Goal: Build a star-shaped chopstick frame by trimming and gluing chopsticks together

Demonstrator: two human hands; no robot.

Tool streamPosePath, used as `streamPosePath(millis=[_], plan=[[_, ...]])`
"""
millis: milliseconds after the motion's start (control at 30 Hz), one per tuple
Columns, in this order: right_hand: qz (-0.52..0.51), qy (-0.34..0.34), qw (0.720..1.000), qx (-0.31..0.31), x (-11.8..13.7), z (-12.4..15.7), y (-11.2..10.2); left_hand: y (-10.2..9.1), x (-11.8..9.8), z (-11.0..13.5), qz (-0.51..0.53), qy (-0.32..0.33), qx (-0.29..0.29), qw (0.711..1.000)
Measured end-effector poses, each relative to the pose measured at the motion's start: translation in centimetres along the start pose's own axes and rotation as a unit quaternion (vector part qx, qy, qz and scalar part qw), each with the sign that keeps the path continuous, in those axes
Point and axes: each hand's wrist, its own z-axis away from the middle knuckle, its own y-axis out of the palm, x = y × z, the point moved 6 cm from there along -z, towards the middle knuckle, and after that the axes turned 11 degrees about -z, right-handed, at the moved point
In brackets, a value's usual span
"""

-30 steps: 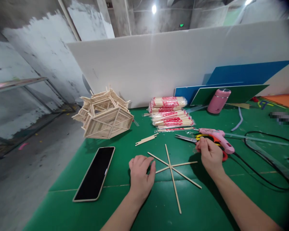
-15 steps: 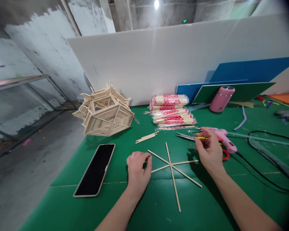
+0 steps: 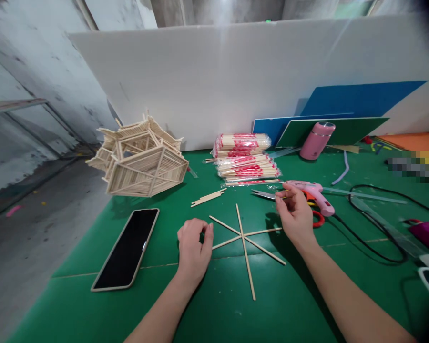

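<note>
Three thin wooden sticks [image 3: 248,268] lie crossed at their middles on the green table like a six-armed star. My left hand [image 3: 194,245] rests at the star's left, fingers curled and thumb drawn to the forefinger, close to a stick's end. Whatever its fingertips may pinch is hidden. At the star's right, my right hand [image 3: 296,214] hovers with thumb and fingertips nearly together; I cannot make out anything between them. Behind that hand lie scissors [image 3: 263,194] with red and yellow handles, partly covered, and a pink glue gun [image 3: 321,200].
Short stick pieces [image 3: 208,197] lie beyond the star. Farther back are wrapped chopstick bundles [image 3: 248,166] and a pink flask [image 3: 317,141]. On the left stand a stick-built model [image 3: 146,166] and a phone [image 3: 127,250]. The glue gun's black cord [image 3: 364,250] loops at right.
The view has shifted right and slightly down, bringing a purple object into sight at the right. Both hands keep about the same places beside the crossed sticks, which have not moved.
</note>
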Motion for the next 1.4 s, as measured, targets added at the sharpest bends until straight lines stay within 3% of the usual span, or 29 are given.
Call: streamPosePath(millis=[167, 333, 500, 767, 1000, 1233, 1400], plan=[[-0.003, 0.002, 1.0, 0.019, 0.3, 0.1, 0.3, 0.6, -1.0, 0.4, 0.013, 0.038, 0.028, 0.999], [-0.004, 0.0, 1.0, 0.026, 0.3, 0.1, 0.6, 1.2, -2.5, 1.0, -0.015, 0.092, 0.087, 0.992], [0.0, 0.001, 0.999, 0.035, 0.1, 0.1, 0.5, 2.0, -2.9, 1.3, -0.056, 0.106, 0.152, 0.981], [0.015, 0.014, 0.998, 0.063, 0.4, 0.1, 0.7, 2.4, -3.2, 1.5, -0.076, 0.114, 0.172, 0.976], [0.035, 0.028, 0.984, 0.171, 1.6, 0.5, 2.3, 2.8, -2.9, 1.5, -0.083, 0.107, 0.174, 0.975], [0.066, 0.033, 0.937, 0.342, 2.9, 1.8, 3.9, 2.9, -2.9, 1.4, -0.082, 0.106, 0.178, 0.975], [0.084, 0.032, 0.929, 0.358, 2.2, 2.6, 3.6, 2.9, -2.9, 1.5, -0.081, 0.104, 0.177, 0.975]])
